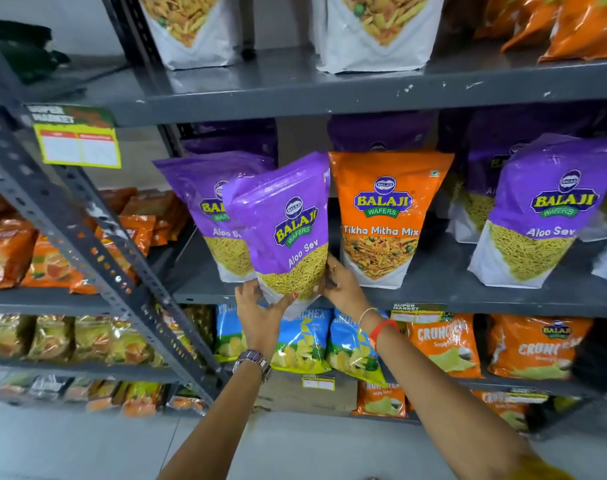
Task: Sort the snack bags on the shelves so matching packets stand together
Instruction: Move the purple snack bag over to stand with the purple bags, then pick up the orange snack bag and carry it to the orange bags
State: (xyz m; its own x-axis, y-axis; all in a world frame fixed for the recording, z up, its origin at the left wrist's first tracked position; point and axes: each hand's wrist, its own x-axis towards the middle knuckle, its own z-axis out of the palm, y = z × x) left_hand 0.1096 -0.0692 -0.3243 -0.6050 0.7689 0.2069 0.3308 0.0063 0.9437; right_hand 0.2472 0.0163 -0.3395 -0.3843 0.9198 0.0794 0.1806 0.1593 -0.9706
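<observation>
A purple Aloo Sev bag point(288, 223) is tilted at the front edge of the middle shelf point(433, 292), held by both hands at its bottom. My left hand point(260, 313) grips its lower left corner, my right hand point(340, 282) its lower right side. Behind it to the left stands another purple Aloo Sev bag point(198, 192). Right beside it stands an orange Tikha Mitha Mix bag point(385, 216). A further Aloo Sev bag point(541, 216) stands at the right, with more purple bags behind.
Grey metal shelving with a slanted upright point(98, 244) at the left. White mix bags point(371, 32) stand on the top shelf. Blue point(305, 341) and orange Crunchex packets point(444, 344) fill the shelf below. Orange and yellow small packets sit on the left rack.
</observation>
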